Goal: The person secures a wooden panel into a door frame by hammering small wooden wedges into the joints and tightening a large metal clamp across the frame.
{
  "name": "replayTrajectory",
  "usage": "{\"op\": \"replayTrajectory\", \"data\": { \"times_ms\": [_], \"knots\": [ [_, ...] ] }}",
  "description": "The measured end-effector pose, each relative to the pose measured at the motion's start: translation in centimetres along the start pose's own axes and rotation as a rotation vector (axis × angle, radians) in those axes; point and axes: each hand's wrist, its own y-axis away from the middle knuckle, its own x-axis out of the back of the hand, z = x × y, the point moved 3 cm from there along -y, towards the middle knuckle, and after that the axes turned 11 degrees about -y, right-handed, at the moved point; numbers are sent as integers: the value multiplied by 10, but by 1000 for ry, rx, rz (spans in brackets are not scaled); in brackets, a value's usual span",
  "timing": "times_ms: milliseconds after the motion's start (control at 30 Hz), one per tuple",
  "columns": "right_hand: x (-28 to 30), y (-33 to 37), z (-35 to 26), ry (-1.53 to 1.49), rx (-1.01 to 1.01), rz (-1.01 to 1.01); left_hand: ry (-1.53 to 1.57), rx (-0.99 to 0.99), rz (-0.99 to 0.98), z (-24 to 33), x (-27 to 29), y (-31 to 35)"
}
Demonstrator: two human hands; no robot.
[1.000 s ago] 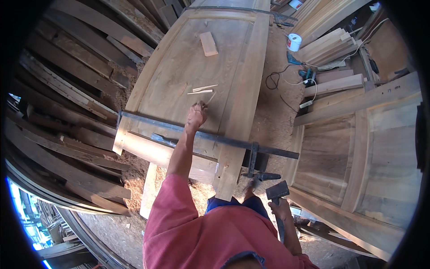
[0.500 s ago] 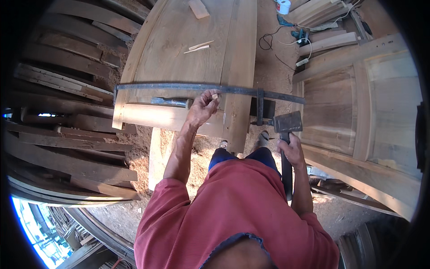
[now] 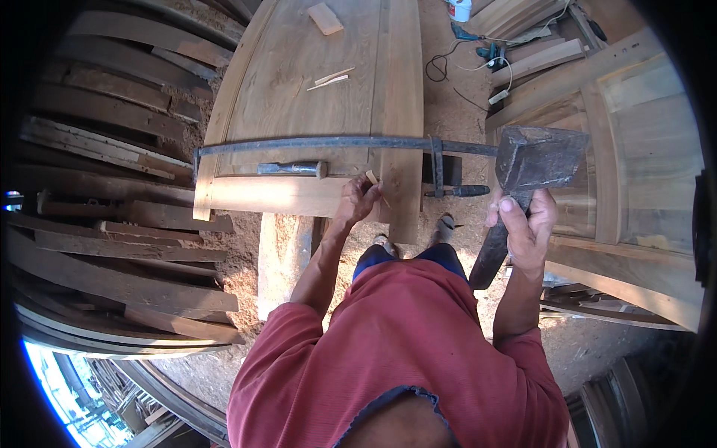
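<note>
Swung mallet [image 3: 539, 160] up, now larger at frame right, clenched in right hand [image 3: 530, 228]. Moved wood sliver [image 3: 370, 177] to near-right corner of panelled door [image 3: 258, 112], mid-frame, pinched in left hand [image 3: 360, 201]. Put both close to that corner, likely handy for work there. Left chisel-like tool [image 3: 287, 169] below clamp bar [image 3: 299, 142]. Saw dusty floor [image 3: 448, 108] upper right, planks [image 3: 149, 33] upper left.

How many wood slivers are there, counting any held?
3 clear: one sliver and another together on the panel beyond the clamp bar, a third in the left hand. A faint strip beside the pair may be a fourth; the hand may hide more.
</note>
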Motion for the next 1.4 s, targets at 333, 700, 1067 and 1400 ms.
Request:
{"op": "replayTrajectory", "data": {
  "times_ms": [333,700,1067,1400],
  "knots": [
    [-17,-11,-32,30,224,-22,-290,-165,155,5,-11,18],
    [-72,18,47,792,560,-179,-399,-411,102,19,-22,31],
    [-77,-1,36,665,-39,-106,443,286,-73,-96,-13,100],
    [-42,45,145,1021,-136,-420,1479,290,-8,-85,-99,66]
  ]
}}
